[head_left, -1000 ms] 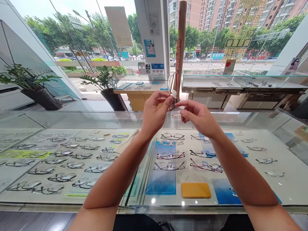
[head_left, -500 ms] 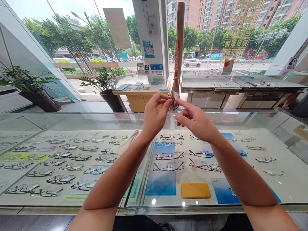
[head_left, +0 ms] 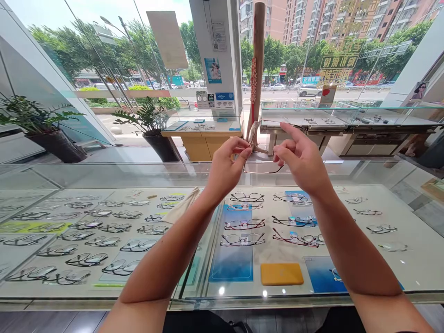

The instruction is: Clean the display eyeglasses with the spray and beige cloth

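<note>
I hold a thin-framed pair of glasses (head_left: 255, 134) up at chest height above a glass display counter (head_left: 104, 175). My left hand (head_left: 225, 166) pinches the front of the frame, where a small white tag hangs. My right hand (head_left: 300, 155) has its fingers curled around one temple arm, which is swung out to the right; the index finger points up-left. The other temple arm curves below between the two hands. Under the counter glass lie rows of eyeglass frames (head_left: 244, 225) on white and blue trays.
A yellow pad (head_left: 281, 274) lies in the case near me. A folded cloth (head_left: 180, 208) rests on the counter by my left forearm. Beyond stand a wooden post (head_left: 258, 51), further display cases (head_left: 347, 122), potted plants (head_left: 152, 125) and shop windows.
My right hand has moved right and up, pulling a temple arm open away from the frame. My left hand has stayed nearly still, pinching the frame front.
</note>
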A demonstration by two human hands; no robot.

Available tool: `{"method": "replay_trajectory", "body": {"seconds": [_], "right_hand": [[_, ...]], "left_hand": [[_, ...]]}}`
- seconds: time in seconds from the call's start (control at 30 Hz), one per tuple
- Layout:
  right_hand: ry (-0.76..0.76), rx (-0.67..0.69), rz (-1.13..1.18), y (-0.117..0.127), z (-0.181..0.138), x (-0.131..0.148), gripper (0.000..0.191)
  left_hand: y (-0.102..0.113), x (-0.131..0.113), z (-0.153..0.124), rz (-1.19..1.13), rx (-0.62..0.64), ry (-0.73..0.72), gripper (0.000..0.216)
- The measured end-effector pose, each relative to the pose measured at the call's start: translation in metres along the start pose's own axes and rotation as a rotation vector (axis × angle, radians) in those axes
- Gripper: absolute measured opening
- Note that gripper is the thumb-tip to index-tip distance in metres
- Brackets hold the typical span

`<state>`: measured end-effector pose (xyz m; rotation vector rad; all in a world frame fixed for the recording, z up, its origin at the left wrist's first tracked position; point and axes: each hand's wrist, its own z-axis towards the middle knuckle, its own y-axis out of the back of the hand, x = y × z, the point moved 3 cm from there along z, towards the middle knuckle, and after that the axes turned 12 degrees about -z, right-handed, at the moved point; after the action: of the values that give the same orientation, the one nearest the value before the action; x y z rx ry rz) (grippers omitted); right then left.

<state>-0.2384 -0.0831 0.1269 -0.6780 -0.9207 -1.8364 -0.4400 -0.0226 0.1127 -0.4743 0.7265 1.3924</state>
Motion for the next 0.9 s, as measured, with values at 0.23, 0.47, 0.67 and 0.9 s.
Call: {"method": "replay_trajectory", "body": {"seconds": [0.23, 0.47, 0.67, 0.9], "right_hand": [[0.041, 0.064, -0.218, -0.016, -0.001, -0.006, 0.045], [0.163, 0.13, -0.235, -0.034, -0.002, -0.009, 0.031], [0.214, 0.108, -0.173, -0.034, -0.007, 0.0, 0.027], [0.106, 0.037, -0.219, -0.025, -0.016, -0.018, 0.029]], "left_hand": [[-0.003, 0.0, 0.001, -0.179, 0.023, 0.12, 0.019], [-0.011, -0.008, -0.005, -0.408, 0.091, 0.28, 0.032], [-0.012, -0.02, -0.008, -0.412, 0.18, 0.279, 0.027], [0.033, 0.036, 0.014, 0.096, -0.189, 0.06, 0.02]]}}
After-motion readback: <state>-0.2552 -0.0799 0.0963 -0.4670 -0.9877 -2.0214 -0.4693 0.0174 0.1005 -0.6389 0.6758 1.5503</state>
